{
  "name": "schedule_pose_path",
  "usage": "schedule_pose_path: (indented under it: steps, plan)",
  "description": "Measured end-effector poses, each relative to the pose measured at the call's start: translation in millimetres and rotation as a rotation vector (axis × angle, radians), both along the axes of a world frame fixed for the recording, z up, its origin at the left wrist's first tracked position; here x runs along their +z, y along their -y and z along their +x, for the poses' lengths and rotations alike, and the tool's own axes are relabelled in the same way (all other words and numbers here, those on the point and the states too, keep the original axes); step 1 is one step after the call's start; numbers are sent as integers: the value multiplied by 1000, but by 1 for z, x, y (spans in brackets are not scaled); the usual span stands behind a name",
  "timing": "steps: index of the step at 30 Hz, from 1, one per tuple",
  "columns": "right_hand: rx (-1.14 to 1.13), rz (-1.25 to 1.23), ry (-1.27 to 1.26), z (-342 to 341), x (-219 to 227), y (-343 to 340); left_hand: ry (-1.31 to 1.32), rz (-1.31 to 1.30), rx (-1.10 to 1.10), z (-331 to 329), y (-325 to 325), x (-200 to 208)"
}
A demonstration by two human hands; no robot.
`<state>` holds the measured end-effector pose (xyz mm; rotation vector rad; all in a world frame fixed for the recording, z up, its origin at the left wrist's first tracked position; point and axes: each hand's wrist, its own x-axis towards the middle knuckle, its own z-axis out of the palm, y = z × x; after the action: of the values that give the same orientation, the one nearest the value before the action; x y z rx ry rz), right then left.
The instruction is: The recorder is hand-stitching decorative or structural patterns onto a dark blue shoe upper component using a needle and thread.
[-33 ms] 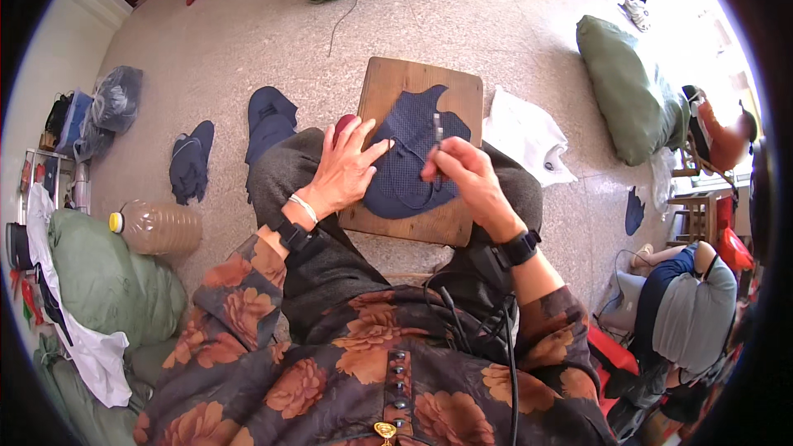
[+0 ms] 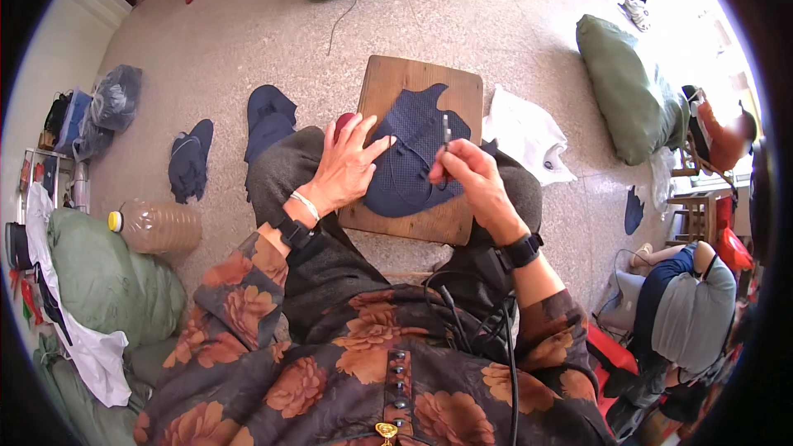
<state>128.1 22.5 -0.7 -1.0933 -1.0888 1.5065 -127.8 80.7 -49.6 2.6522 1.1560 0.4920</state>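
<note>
A dark blue knitted piece [image 2: 413, 116] lies flat on a brown wooden board [image 2: 384, 83] across my knees. A loose strand of the same blue curves over the knit. My left hand [image 2: 343, 167] rests at its left edge, fingers spread, with the index fingertip on the knit. Beside those fingers a dark red rounded thing [image 2: 342, 122] shows in part. My right hand [image 2: 472, 172] is closed in a pinch on a slim silvery tool [image 2: 446, 128], held above the right side of the knit. The tool points away from me; its exact kind is too small to tell.
More blue knitted pieces [image 2: 269, 120] lie on the floor at left. A white bag [image 2: 524, 134] touches the board's right side. A yellow-capped jug [image 2: 161, 227] and green sacks [image 2: 116, 272] stand at left, another green sack [image 2: 624, 91] at right. A person [image 2: 690, 314] sits at lower right.
My right hand has shifted slightly to the right with the slim tool. My left hand stays in place on the knit.
</note>
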Motion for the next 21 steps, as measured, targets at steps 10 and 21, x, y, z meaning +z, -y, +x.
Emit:
schedule_pose_path:
  steps: [10, 21]
  plan:
    - [326, -107, -74, -36, -16, 14, 51, -49, -15, 23, -14, -17]
    - [406, -284, 219, 25, -3, 52, 29, 52, 29, 30, 14, -27]
